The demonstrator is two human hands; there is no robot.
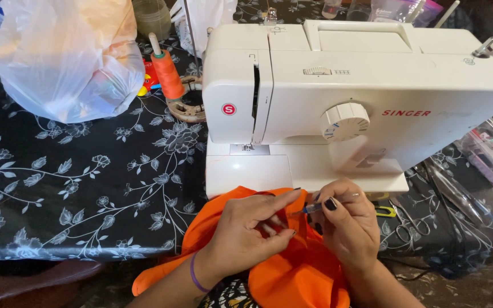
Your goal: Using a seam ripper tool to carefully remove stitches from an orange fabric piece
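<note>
Orange cloth (292, 268), bunched at the surface (87, 188) edge before the sewing machine (338, 102), looks light, soft and limp; left hand (246, 234) fingers pinch a fold taut, right hand (346, 225) fingers closed on a slim tool (315, 209) beside it.

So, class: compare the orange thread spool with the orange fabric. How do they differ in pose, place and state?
The orange thread spool stands upright on the table left of the sewing machine; the orange fabric lies crumpled at the table's near edge. The spool is untouched; the fabric is gripped by the left hand and worked by the right hand with a small tool. Both share a bright orange colour.
</note>
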